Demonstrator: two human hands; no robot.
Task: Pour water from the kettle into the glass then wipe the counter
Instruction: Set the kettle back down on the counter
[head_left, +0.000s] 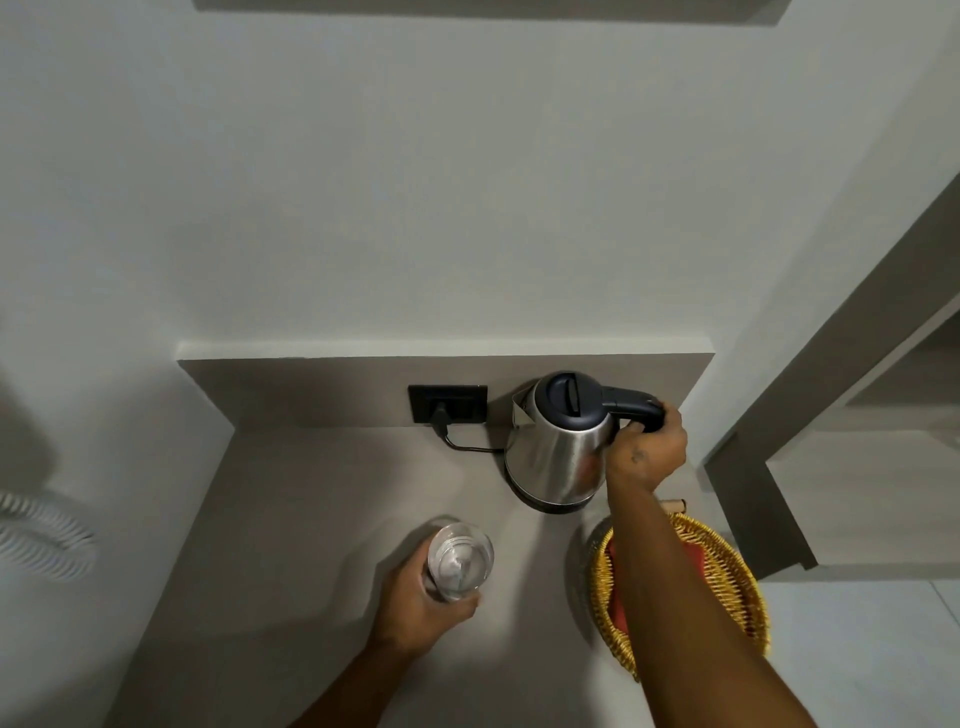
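Observation:
A steel kettle (556, 452) with a dark lid and handle stands upright on its base at the back right of the grey counter (322, 519). My right hand (647, 449) is wrapped around the kettle's handle. A clear glass (460, 561) stands on the counter in front of the kettle, to its left. My left hand (421, 608) grips the glass from its near side. Whether the glass holds water I cannot tell.
A black wall socket (448, 404) with a plugged cord sits left of the kettle. A yellow wicker basket (727, 571) holding something red lies at the counter's right edge, under my right forearm. A grey door frame (810, 364) rises on the right.

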